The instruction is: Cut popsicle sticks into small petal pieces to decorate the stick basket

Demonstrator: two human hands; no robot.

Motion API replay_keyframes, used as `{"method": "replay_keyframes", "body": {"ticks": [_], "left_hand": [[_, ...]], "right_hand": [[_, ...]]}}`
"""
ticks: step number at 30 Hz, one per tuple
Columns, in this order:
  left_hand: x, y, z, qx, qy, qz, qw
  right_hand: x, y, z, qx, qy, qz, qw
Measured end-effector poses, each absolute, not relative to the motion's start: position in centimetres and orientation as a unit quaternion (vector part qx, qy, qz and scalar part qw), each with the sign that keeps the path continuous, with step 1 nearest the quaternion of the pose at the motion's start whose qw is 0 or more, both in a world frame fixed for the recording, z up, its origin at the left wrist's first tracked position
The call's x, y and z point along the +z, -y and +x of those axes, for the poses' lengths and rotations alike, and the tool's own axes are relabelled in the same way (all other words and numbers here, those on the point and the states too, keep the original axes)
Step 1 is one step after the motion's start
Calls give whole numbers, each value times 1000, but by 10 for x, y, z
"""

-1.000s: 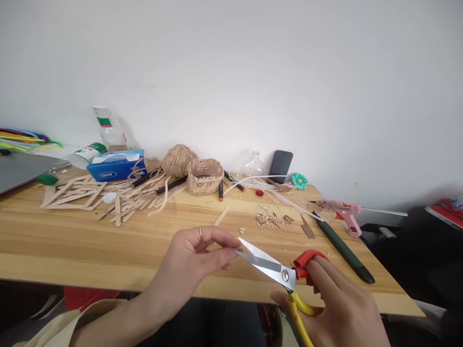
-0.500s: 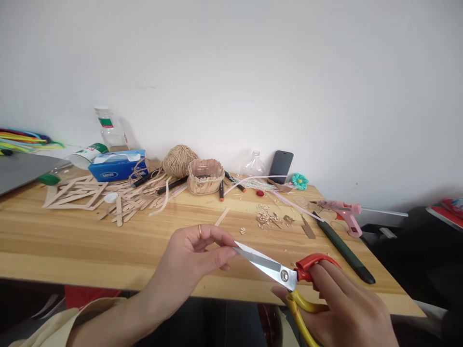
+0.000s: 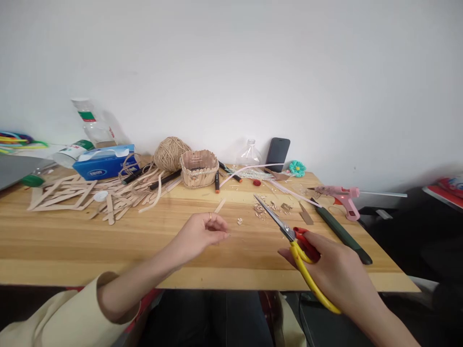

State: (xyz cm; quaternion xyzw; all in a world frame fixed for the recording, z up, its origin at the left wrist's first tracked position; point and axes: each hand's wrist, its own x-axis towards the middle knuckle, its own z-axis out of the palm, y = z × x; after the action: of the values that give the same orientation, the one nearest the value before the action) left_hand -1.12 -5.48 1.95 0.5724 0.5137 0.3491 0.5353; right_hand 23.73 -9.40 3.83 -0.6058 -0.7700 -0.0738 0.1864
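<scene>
My right hand (image 3: pixel 333 260) is wrapped around the red and yellow handles of a pair of scissors (image 3: pixel 278 221). Their blades are closed and point up and away to the left, over a scatter of small wood cuttings (image 3: pixel 264 207). Over the front middle of the table, my left hand (image 3: pixel 206 232), with a ring on one finger, is curled with thumb and fingertips drawn together. Anything pinched in it is too small to make out. Just beyond lies a short wooden strip (image 3: pixel 220 206), and a tiny pale scrap (image 3: pixel 239 221) is to its right.
Along the wall stand a tissue pack (image 3: pixel 104 164), a twine ball (image 3: pixel 171 153), a wooden-stick basket (image 3: pixel 198 168) and a phone (image 3: pixel 278 153). Craft sticks (image 3: pixel 123 197) are heaped at left. A pink glue gun (image 3: pixel 343 197) and dark green long tool (image 3: pixel 342 231) lie at right.
The scissors have swung away from my left fingertips, up and to the right, and their blades now point farther from me. My left hand has drawn slightly up and left.
</scene>
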Motion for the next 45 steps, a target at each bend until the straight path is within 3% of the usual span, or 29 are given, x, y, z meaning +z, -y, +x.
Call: {"method": "replay_keyframes", "body": {"ticks": [6, 25, 35, 40, 45], "left_hand": [[-7, 25, -1, 289, -540, 632, 474], [1, -9, -4, 73, -441, 829, 335], [-9, -14, -1, 102, -381, 868, 301], [-5, -13, 2, 163, -436, 775, 428], [4, -11, 10, 172, -501, 535, 658]], "right_hand": [[11, 66, 255, -16, 750, -660, 49], [0, 25, 289, 67, 809, -583, 31], [6, 14, 296, 50, 814, -577, 41], [13, 22, 277, 4, 808, -563, 173], [7, 27, 224, 206, 803, -490, 267]]}}
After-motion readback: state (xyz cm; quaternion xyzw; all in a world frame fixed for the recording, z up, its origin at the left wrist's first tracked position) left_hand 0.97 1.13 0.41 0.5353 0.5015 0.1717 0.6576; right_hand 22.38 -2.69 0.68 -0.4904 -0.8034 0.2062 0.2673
